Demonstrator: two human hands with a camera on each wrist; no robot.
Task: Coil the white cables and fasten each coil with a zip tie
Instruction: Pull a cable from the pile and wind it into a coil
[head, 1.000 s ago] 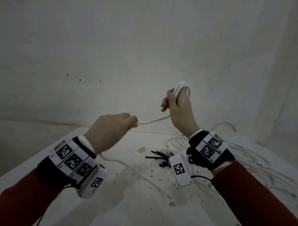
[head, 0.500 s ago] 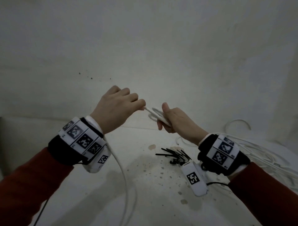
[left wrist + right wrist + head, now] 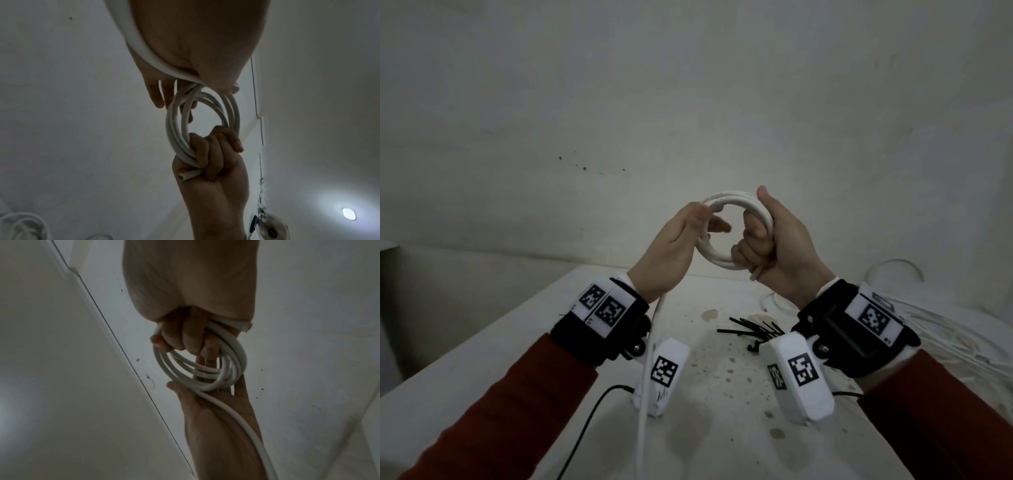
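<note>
A small coil of white cable is held up in the air above the table. My right hand grips the coil's right side in a fist, and the cable's cut end pokes out below the fingers. My left hand is at the coil's left side with straight fingers behind the loops. The free length of cable runs across that palm and hangs down to the table. Black zip ties lie in a pile on the table under my right wrist.
A loose heap of more white cables covers the right side of the stained white table. A thin black cord trails from my left wrist. A bare wall stands close behind the table.
My left hand has brought the cable round onto the coil and has gone from a fist to straight fingers. My right hand has turned the coil upright to face me; both hands now meet.
</note>
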